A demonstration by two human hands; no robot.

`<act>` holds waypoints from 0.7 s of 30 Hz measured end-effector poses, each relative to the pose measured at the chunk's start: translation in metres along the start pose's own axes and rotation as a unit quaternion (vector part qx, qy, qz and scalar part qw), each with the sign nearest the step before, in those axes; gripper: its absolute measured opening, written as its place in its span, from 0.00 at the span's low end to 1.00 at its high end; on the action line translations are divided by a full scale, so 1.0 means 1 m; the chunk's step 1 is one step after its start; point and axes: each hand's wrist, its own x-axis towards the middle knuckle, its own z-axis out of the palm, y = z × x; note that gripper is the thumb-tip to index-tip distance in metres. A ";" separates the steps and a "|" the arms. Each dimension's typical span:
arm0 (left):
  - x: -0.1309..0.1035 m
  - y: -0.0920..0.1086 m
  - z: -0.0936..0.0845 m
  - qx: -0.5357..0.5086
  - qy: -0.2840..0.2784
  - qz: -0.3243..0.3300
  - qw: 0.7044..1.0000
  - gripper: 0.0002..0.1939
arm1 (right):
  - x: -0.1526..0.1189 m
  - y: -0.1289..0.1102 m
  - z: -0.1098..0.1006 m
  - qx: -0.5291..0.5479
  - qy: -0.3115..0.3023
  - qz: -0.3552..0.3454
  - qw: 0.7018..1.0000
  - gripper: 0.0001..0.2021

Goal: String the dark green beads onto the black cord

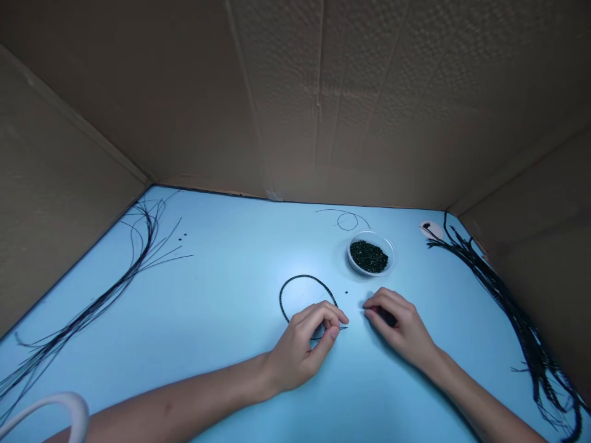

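Observation:
A dark beaded strand [302, 276] curves in a loop on the blue table top. My left hand [307, 344] is closed in a pinch over the loop's near right side, and a thin dark cord end sticks out just past the fingertips. Part of the loop is hidden beneath this hand. To its right, my right hand [401, 323] rests close to the table with thumb and forefinger together; whatever lies between them is too small to make out. One loose dark bead [346, 292] lies between the hands. Beyond them stands a clear round tub [392, 261] of small dark beads [368, 256].
Thin dark cords [124, 277] lie in a bundle along the left. Finished-looking beaded strands [512, 307] are heaped at right, near a white disc [431, 229]. A single cord [347, 221] curls behind the tub. Cardboard walls [295, 123] enclose the table; a white curved object [76, 406] sits lower left.

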 end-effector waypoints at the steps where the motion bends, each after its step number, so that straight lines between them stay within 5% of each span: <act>1: 0.001 0.000 0.000 -0.003 0.004 -0.005 1.000 0.07 | 0.000 0.001 0.002 -0.016 -0.004 -0.012 1.000 0.05; 6: 0.003 -0.002 0.001 -0.007 0.009 -0.027 1.000 0.09 | -0.001 -0.004 0.009 -0.089 0.011 -0.059 0.994 0.09; 11: 0.004 -0.010 0.003 -0.003 0.013 -0.048 0.999 0.13 | 0.008 -0.005 -0.009 -0.143 0.110 -0.064 0.982 0.08; 15: 0.005 -0.012 0.003 0.006 0.011 -0.077 0.997 0.14 | 0.043 0.004 -0.037 -0.206 0.161 -0.010 0.965 0.08; 21: 0.007 -0.013 0.003 0.021 0.022 -0.081 0.996 0.15 | 0.101 0.024 -0.042 -0.279 0.107 0.066 0.952 0.06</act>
